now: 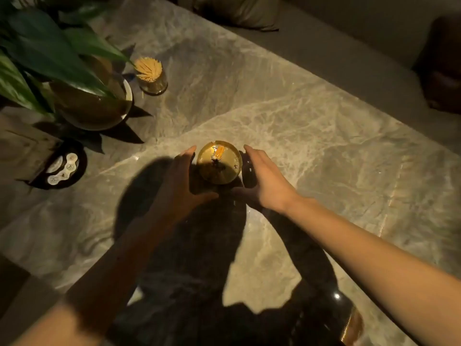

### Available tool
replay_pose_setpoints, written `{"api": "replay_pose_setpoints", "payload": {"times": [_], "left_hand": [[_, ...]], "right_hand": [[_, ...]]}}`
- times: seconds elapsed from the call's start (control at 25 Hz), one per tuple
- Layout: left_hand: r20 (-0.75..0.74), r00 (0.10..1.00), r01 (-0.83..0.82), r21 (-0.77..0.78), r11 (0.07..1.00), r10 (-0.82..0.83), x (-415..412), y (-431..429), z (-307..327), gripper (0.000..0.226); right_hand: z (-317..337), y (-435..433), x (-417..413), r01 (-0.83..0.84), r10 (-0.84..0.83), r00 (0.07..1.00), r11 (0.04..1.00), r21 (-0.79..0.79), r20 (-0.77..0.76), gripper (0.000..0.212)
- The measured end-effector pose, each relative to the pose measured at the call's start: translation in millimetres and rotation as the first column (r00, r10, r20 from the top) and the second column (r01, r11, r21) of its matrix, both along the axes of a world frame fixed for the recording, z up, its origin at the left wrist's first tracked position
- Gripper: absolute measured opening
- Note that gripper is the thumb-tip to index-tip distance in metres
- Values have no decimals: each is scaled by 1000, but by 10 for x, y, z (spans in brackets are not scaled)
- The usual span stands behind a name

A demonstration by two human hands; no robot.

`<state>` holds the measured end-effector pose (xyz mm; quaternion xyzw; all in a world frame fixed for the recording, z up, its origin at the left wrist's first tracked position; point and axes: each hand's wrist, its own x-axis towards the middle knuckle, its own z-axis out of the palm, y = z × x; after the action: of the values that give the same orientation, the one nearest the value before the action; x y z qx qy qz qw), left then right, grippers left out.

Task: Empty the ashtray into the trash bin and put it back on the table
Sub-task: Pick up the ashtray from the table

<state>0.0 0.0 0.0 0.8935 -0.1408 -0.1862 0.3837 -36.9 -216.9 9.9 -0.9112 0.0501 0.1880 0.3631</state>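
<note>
Spanning the view, the grey veined marble counter [311,126] carries the round brass ashtray [219,163] at centre, butts inside. Left hand [182,181] at nine o'clock, right hand [264,181] at three, both equally near, fingers [249,149] spread, gripping nothing.

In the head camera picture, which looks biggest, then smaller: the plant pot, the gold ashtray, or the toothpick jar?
1. plant pot
2. ashtray
3. toothpick jar
The jar is farther away, so it may look smaller than it is.
</note>
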Motion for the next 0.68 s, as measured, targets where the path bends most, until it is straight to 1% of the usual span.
{"api": "replay_pose_setpoints", "payload": {"times": [0.08,0.16,0.24,0.36,0.48,0.56,0.68], "left_hand": [[-26,1000,-17,-29,999,16,49,-37,-62,109],[-41,999,-24,-1,1000,24,84,-42,-165,109],[-61,998,-30,-4,1000,30,109,-41,-248,108],[-61,998,-27,-93,995,22,140,-57,-249,95],[-1,1000,-8,-134,991,8,199,-83,-248,74],[12,1000,10,-125,992,-8,234,-78,-284,71],[17,1000,-12,-115,993,14,232,-81,-301,70]], "right_hand": [[-63,-12,62,-1,1,1000,1000,12,1,105],[-123,-31,81,-1,1,1000,1000,4,4,102],[-191,-21,87,0,-1,1000,999,35,23,97],[-238,-9,109,-2,-4,998,997,78,66,90],[-280,0,143,3,-11,996,996,86,93,83],[-298,3,154,9,-18,994,996,87,106,82],[-331,-14,157,18,-29,993,995,98,116,84]]}}
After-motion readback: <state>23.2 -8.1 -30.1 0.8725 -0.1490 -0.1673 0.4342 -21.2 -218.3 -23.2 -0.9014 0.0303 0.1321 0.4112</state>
